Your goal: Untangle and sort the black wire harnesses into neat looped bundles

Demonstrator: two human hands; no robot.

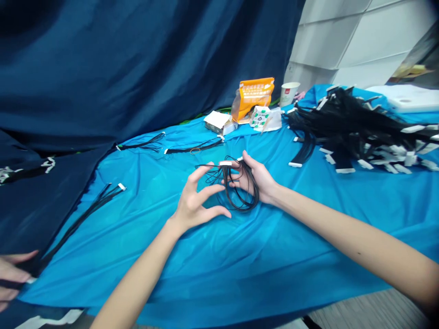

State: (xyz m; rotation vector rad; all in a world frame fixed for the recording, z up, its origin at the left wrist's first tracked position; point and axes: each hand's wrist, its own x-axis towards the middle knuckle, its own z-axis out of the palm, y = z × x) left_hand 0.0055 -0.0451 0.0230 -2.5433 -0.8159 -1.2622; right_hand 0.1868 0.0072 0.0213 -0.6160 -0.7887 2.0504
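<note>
In the head view, a black wire harness (242,208) with white connectors hangs bent into a loop above the blue cloth. My right hand (259,178) is closed around the harness at its right side, thumb up near one white connector. On the left, my left hand (199,196) has its fingers spread apart. Its upper fingertip is close to thin wires of the harness; whether it touches them I cannot tell. A white connector (225,163) sits at the top of the loop between both hands.
A large pile of black cables (353,119) lies at the right. Single harnesses (195,147) lie at the back and left. An orange bag (255,93), a small box (219,122) and a paper cup (289,93) stand behind. Another person's hand (12,276) holds a cable at lower left.
</note>
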